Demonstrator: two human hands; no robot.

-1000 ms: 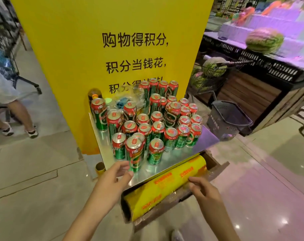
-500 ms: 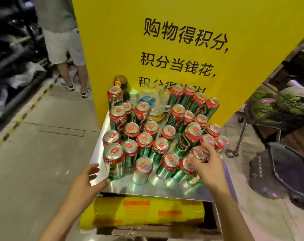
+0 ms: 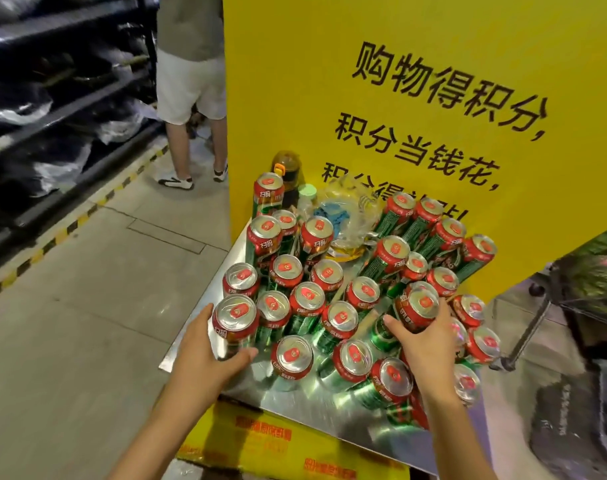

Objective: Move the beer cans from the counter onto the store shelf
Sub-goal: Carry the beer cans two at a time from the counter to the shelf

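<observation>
Beer cans (image 3: 333,275) stand packed upright on shiny metal bench (image 3: 198,327), red tops up, green sides. Left hand (image 3: 208,358) grips near-left corner can (image 3: 235,320), fingers on its left side, thumb curled round its near side. Right hand (image 3: 425,344) grips raised can (image 3: 418,308) toward right of cluster, thumb left, fingers right. Yellow sign (image 3: 416,98) rises behind bench. Clear plastic bag (image 3: 343,216) and dark bottle (image 3: 288,174) sit at far edge. Store shelf (image 3: 52,98) runs along far left; person in white shorts (image 3: 187,84) stands beside it.

Both forearms are bare to the frame's lower edge, with no sleeve showing. The left hand (image 3: 205,355) and right hand (image 3: 425,344) wear no gloves, rings or watch.
</observation>
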